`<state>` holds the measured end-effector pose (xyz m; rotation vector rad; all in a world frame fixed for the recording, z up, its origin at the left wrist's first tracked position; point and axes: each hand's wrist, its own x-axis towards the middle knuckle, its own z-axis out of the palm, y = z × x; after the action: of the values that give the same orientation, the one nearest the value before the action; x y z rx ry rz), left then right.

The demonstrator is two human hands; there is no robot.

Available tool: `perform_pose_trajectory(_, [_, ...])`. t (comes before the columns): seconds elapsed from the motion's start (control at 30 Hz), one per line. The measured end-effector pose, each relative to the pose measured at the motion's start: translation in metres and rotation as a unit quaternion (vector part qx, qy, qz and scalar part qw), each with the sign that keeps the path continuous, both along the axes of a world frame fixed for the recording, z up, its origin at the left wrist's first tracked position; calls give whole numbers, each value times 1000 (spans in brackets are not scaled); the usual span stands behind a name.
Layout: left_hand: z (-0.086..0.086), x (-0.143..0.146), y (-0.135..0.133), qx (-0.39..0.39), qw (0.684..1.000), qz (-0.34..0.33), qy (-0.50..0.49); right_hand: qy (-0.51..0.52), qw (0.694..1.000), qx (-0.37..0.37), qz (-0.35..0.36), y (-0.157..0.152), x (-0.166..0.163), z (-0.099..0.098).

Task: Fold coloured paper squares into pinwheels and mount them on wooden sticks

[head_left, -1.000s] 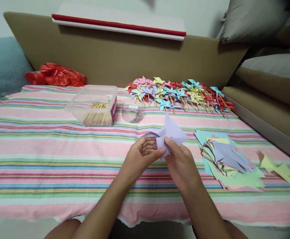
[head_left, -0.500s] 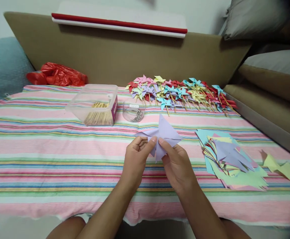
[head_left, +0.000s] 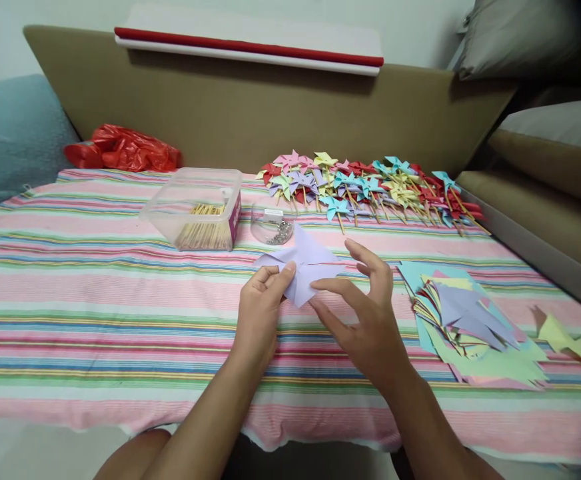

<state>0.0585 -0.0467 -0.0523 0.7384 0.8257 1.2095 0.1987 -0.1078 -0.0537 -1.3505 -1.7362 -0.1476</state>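
Note:
My left hand [head_left: 263, 300] pinches a lilac paper pinwheel [head_left: 306, 257] by its middle, the thumb pressed on the front. The paper is cut into blades: one points up, one lies to the left, and others spread right and downward. My right hand [head_left: 360, 300] is beside the paper's lower right edge with its fingers spread. Its index fingertip and thumb are at the lower blade; whether they touch it I cannot tell. Just beyond the paper stands a clear round container [head_left: 270, 223] with small metal pieces and a white label.
A clear plastic box [head_left: 190, 180] of wooden sticks stands back left, near a red plastic bag [head_left: 125, 148]. Finished pinwheels [head_left: 365, 183] on sticks are heaped at the back. Coloured paper sheets [head_left: 470, 320] and a yellow cut piece [head_left: 575, 343] lie right on the striped cloth [head_left: 120, 300].
My right hand has let go of the pinwheel's middle and spread its fingers, moving slightly right. My left hand still pinches the pinwheel, a little further left in view. The view has shifted slightly.

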Motion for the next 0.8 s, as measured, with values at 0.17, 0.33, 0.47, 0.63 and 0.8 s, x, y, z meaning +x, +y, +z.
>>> perform_pose_trajectory(0.17, [-3,2,-4,32,999,-32,26,32,999,-29,-1,2,-4,1])
perform_pose_trajectory(0.33, [-5,2,-6,51,996,-55,45,175,981,-72,-33,2,-2,-1])
perform_pose_trajectory(0.47, [-4,1,-6,56,994,-73,55,235,965,-99,-56,3,-2,-2])
perform_pose_trajectory(0.63, [-3,1,-7,53,993,-84,66,258,958,-99,-72,4,-4,-2])
perform_pose_trajectory(0.8, [-3,3,-7,53,992,-91,67,262,958,-84,-80,6,-6,-4])
